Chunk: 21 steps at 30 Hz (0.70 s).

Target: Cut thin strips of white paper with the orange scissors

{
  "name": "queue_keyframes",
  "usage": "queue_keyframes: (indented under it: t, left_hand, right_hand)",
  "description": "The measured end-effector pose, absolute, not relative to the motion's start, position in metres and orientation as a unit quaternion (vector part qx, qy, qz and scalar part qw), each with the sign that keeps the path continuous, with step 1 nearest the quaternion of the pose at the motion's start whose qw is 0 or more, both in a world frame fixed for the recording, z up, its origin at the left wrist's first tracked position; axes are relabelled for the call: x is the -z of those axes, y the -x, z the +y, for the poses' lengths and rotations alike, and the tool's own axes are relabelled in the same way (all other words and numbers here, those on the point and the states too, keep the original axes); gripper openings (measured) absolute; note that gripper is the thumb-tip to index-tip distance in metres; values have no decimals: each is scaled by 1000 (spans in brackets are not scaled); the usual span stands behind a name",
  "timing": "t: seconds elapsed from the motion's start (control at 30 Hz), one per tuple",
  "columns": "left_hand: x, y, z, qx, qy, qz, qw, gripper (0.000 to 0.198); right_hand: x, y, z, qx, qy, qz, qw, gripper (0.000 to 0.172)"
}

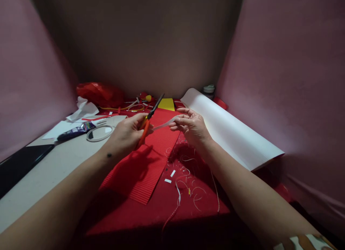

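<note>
Orange-handled scissors (145, 130) are in my left hand (130, 131), their dark blades pointing up and away. A thin whitish strip (164, 124) runs from beside the fingers of that hand to my right hand (192, 126), which pinches its other end between thumb and finger, the other fingers spread. Both hands are above a red corrugated sheet (151, 163) lying on the red cloth (161, 214). Whether the left fingers also grip the strip is hard to see.
White rolled sheet (229, 131) on the right; red plastic bag (99, 93), yellow piece (167, 104) and lidded jar (208, 90) at the back. Left board (67, 156) bears a dark tube (77, 130) and ring (100, 139). Loose threads (185, 171) lie near the front.
</note>
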State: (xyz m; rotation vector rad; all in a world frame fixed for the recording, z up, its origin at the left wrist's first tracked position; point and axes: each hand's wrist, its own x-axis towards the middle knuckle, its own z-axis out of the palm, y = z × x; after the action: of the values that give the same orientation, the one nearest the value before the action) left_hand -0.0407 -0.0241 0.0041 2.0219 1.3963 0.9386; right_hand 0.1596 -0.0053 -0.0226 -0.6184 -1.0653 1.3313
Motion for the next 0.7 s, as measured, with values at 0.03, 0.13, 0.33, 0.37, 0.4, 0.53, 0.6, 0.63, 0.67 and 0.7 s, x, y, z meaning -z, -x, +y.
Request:
queue_keyframes:
  t: [0.03, 0.13, 0.33, 0.37, 0.4, 0.53, 0.6, 0.63, 0.67, 0.7]
  left_hand:
    - [-3, 40, -22, -352, -734, 502, 294, 37]
    - [0, 36, -17, -374, -691, 501, 362, 38]
    - [0, 38, -15, -378, -655, 501, 422, 35]
    - [0, 38, -16, -377, -652, 501, 426, 36]
    - [-1, 39, -16, -377, -649, 503, 429, 37]
    - [-3, 38, -19, -385, -639, 503, 437, 40]
    - [-5, 36, -20, -385, -642, 498, 438, 40]
    - [-5, 36, -21, -385, -643, 495, 438, 40]
    - [-6, 35, -22, -386, -644, 494, 439, 42]
    - [-6, 35, -22, -387, -644, 491, 441, 44]
  right_hand:
    - [22, -160, -5, -578, 269, -462, 616, 38]
    - [22, -159, -5, -574, 271, -460, 621, 36]
    - [23, -160, -3, -559, 285, -462, 627, 31]
    - [22, -161, -4, -557, 288, -459, 629, 30]
    - [22, -160, -4, -557, 291, -456, 630, 29]
    - [20, -156, -10, -587, 296, -465, 593, 28]
    - [22, -153, -13, -617, 294, -472, 557, 28]
    - [23, -151, -14, -628, 293, -473, 544, 29]
    - [25, -149, -15, -635, 293, -474, 536, 30]
    - [26, -148, -15, -636, 293, -476, 531, 29]
